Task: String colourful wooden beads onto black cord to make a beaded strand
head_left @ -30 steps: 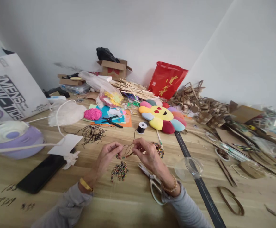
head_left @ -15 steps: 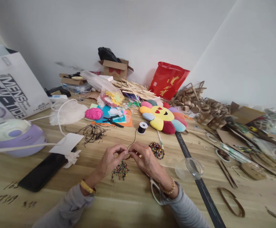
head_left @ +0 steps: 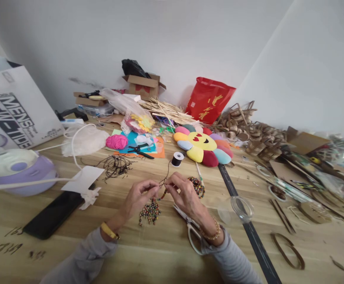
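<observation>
My left hand (head_left: 140, 197) pinches a thin black cord (head_left: 168, 171) that runs up to a black and white spool (head_left: 177, 159). Close beside it, my right hand (head_left: 183, 194) is closed on the same cord. A short beaded strand hangs between the hands. Below my left fingers lies a small heap of multicoloured beads (head_left: 149, 213). Coiled bead strings (head_left: 199, 187) lie behind my right hand, partly hidden by it. White-handled scissors (head_left: 193, 236) rest partly under my right wrist.
A black phone (head_left: 53, 215), a purple and white appliance (head_left: 24, 173) and tangled black cord (head_left: 117, 166) are at the left. Black pliers (head_left: 140, 150) and a flower cushion (head_left: 201, 146) sit behind. To the right are a clear round container (head_left: 241, 210) and a dark strip (head_left: 256, 244).
My right hand has moved slightly up and right, away from my left fingers. More of the beaded strand and the scissor blades now shows.
</observation>
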{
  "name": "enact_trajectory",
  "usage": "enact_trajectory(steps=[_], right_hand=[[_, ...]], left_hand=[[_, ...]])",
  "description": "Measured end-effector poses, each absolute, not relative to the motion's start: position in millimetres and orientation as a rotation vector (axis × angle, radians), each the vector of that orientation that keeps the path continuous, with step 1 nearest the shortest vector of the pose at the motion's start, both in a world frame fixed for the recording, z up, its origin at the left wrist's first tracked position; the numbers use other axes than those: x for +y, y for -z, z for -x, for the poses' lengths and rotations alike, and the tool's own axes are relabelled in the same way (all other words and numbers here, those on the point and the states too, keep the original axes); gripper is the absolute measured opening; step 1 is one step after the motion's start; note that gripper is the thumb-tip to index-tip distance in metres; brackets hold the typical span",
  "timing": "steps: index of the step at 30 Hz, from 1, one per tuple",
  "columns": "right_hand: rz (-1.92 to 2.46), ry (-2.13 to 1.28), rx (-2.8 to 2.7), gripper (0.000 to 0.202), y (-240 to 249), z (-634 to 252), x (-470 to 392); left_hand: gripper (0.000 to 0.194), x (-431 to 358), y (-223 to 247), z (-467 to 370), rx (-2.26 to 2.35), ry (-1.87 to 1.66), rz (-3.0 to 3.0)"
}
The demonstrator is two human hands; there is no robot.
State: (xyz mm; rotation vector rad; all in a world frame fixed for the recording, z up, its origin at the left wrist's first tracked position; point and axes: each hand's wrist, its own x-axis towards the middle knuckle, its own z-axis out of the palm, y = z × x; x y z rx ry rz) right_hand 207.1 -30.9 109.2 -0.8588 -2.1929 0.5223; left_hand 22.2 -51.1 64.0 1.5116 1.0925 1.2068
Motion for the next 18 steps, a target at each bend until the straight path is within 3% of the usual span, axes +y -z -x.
enact_trajectory(steps=[14, 18], right_hand=[[0.925, -0.913, -2.022, 0.003, -100, -205, -25], [0.947, -1.029, -1.933, 0.012, -96, -204, -23]], left_hand=[[0.023, -50, -76, -22, 1.045, -1.188, -1.283], [0.027, -49, -77, -22, 1.047, -1.234, -1.267]])
